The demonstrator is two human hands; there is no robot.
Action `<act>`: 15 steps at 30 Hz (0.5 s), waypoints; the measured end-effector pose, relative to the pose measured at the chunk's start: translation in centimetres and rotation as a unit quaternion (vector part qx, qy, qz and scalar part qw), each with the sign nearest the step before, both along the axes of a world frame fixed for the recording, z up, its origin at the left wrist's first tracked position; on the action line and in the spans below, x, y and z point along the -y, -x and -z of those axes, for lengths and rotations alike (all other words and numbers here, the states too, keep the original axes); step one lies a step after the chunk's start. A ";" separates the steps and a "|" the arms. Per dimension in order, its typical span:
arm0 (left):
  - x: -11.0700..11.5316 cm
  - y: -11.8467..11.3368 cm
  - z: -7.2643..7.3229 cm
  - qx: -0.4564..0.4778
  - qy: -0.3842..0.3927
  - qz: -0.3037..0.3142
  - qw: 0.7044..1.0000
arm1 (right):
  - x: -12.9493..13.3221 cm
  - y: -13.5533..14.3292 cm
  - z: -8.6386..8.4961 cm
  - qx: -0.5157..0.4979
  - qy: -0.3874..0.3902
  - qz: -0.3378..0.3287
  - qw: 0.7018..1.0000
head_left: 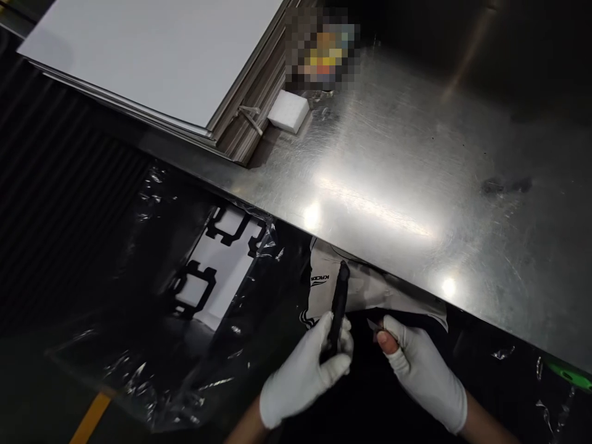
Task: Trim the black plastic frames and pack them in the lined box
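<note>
The left hand is clamped around a black utility knife, held below the steel table edge. The right hand pinches a small blade between 2 fingertips. The blade is likely thin, rigid and sharp: grip its flat faces. A stack of white sheets lies farther off.
</note>
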State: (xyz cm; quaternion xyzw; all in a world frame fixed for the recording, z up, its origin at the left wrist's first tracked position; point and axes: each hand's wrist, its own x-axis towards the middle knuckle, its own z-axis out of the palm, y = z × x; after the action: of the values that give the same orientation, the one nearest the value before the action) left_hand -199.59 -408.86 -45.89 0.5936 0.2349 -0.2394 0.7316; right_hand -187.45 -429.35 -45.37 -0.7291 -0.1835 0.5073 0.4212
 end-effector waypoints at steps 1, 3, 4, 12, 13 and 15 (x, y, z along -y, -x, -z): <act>0.0 0.0 0.1 -0.019 -0.056 -0.003 0.998 | 0.1 0.0 0.0 -0.003 -0.002 -0.009 1.000; 0.6 -0.2 0.2 -0.055 -0.208 0.010 0.977 | -0.3 0.3 -0.1 0.016 0.007 -0.052 0.999; 1.1 -0.3 0.3 -0.062 -0.277 0.024 0.959 | -0.6 0.6 -0.1 0.033 0.016 -0.077 0.996; 3.8 -0.1 0.3 -0.085 -0.455 0.139 0.875 | -1.5 1.7 0.1 0.140 0.090 -0.177 0.970; 3.9 0.0 0.5 -0.078 -0.473 0.144 0.866 | -1.5 1.7 0.1 0.147 0.091 -0.186 0.967; 4.2 0.3 1.0 -0.058 -0.513 0.149 0.844 | -1.4 1.4 0.1 0.156 0.094 -0.202 0.962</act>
State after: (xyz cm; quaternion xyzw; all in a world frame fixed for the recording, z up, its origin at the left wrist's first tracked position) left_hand -199.86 -413.09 -46.88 0.8969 0.2747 -0.2247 0.2638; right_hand -188.90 -427.95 -45.42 -0.7834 -0.3422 0.4762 0.2060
